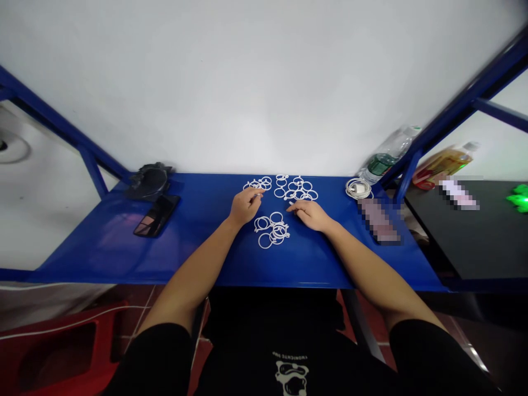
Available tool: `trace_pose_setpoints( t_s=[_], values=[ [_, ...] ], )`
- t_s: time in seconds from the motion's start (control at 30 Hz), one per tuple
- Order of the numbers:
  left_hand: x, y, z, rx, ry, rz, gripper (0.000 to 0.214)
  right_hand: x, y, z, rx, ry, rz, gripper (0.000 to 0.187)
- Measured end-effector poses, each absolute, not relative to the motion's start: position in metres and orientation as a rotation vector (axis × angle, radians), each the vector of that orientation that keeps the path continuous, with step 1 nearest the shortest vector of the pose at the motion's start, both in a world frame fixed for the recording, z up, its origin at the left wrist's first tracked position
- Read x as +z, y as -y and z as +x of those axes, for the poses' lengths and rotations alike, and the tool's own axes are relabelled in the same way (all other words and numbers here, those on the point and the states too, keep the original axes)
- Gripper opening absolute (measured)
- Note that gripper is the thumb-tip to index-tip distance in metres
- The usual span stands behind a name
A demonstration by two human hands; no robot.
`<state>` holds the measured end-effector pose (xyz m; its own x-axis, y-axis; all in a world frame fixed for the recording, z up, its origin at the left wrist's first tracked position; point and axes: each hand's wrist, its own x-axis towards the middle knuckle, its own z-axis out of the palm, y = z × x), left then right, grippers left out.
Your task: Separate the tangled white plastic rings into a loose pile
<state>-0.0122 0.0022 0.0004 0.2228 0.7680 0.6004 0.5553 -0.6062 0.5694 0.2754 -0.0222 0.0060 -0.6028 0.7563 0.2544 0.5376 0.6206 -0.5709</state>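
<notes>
White plastic curtain rings with small eyelets lie in a loose pile on the blue table, just in front of me. Beyond my hands are two more groups, white rings at the back left and white rings at the back right. My left hand is closed in a pinch beside the back-left group, a bit of white showing at its fingertips. Right of the near pile, my right hand has its fingers curled together, a small white piece at the index fingertip. What either hand holds is too small to name.
At the left lie a black phone-like object and a dark bundled item. On the right are a coiled white cable, a clear bottle and a blurred-out flat object. Blue frame bars rise at both table sides.
</notes>
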Motion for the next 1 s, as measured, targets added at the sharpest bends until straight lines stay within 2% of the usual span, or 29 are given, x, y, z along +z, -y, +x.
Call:
trace_pose_setpoints(
  t_s=[0.4,0.6,0.83,1.0],
  values=[
    [-0.001,-0.005,-0.014,1.191,-1.167,2.323,0.031,0.008,0.025,0.274,0.683,2.299,-1.092,0.034],
    [-0.003,-0.003,-0.013,1.218,-1.114,2.333,0.027,0.009,0.029,0.273,0.717,2.221,-1.122,0.058],
    [-0.006,0.000,-0.012,1.192,-1.101,2.104,0.030,0.005,0.019,0.283,0.393,2.071,-1.358,0.037],
    [-0.005,0.001,-0.012,1.206,-1.009,2.254,0.016,0.004,0.015,0.289,0.320,2.001,-1.412,0.030]
  ],
)
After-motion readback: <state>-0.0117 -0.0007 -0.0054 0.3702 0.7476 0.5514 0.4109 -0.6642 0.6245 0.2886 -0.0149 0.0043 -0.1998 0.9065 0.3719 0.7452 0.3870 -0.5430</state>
